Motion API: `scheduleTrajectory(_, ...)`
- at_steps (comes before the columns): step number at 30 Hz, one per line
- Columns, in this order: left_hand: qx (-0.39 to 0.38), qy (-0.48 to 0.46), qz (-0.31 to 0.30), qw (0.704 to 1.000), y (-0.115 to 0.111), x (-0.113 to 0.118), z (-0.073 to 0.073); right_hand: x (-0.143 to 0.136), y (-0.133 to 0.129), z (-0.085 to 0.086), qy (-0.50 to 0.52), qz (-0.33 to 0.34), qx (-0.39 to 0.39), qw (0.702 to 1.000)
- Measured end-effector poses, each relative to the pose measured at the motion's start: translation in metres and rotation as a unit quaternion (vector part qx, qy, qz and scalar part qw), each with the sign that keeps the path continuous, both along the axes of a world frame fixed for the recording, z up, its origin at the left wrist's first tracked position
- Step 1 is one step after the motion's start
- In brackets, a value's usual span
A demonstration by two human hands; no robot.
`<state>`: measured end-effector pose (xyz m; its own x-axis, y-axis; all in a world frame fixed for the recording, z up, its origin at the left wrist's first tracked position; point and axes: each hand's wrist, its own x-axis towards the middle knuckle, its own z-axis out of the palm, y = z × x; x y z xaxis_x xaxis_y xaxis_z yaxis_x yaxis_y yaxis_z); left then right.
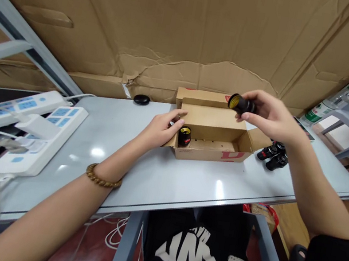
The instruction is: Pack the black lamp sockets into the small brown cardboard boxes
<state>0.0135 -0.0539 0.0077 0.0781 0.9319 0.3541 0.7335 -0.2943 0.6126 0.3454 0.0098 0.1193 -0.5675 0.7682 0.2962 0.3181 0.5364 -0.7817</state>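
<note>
A black lamp socket (241, 105) with a brass-coloured threaded mouth is pinched in my right hand (267, 113), held above the right part of an open cardboard box (207, 155). My left hand (161, 130) grips the box at its left end, thumb and fingers by the side flap. Just beside that thumb, a second black socket (184, 137) stands inside the box, its yellowish mouth facing up. To the right of the box lie several more black sockets (273, 156) in a small cluster on the white table (139, 176).
White power strips (47, 144) with plugs and cables lie on the left. A black oval object (141, 99) sits near the back edge. At the right stand a green-capped bottle (325, 110) and a flat, dark-screened device (305, 128). A large cardboard sheet (180, 23) rises behind the table.
</note>
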Motion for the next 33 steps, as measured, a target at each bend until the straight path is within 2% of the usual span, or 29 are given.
scheduleTrajectory(1,0.001,0.001,0.000,1.000,0.000,0.000,0.000,-0.010,-0.006,-0.006,0.062,0.054,-0.067,0.994)
scheduleTrajectory(3,0.001,0.002,-0.001,1.000,0.000,0.000,0.001,-0.029,-0.014,-0.017,0.168,0.127,-0.189,0.959)
scheduleTrajectory(6,-0.001,0.002,-0.003,1.000,0.000,-0.001,0.000,-0.050,-0.021,-0.026,0.249,0.166,-0.288,0.910)
scheduleTrajectory(12,0.001,0.000,-0.003,1.000,0.002,-0.002,-0.002,-0.071,-0.017,-0.044,0.289,0.120,-0.311,0.898)
scheduleTrajectory(19,-0.005,-0.002,-0.007,1.000,0.001,0.000,-0.003,-0.069,-0.005,-0.062,0.288,0.077,-0.341,0.892)
scheduleTrajectory(21,-0.008,0.001,-0.005,1.000,0.001,0.000,-0.003,-0.067,-0.006,-0.065,0.275,0.080,-0.318,0.904)
scheduleTrajectory(27,-0.006,0.003,-0.007,1.000,0.000,0.001,-0.002,-0.061,-0.012,-0.069,0.210,0.116,-0.173,0.955)
scheduleTrajectory(31,-0.009,-0.003,-0.009,1.000,-0.001,0.002,-0.002,-0.058,-0.018,-0.067,0.161,0.099,-0.077,0.979)
scheduleTrajectory(33,-0.009,-0.005,-0.010,1.000,-0.001,0.002,-0.002,-0.056,-0.021,-0.067,0.128,0.098,-0.058,0.985)
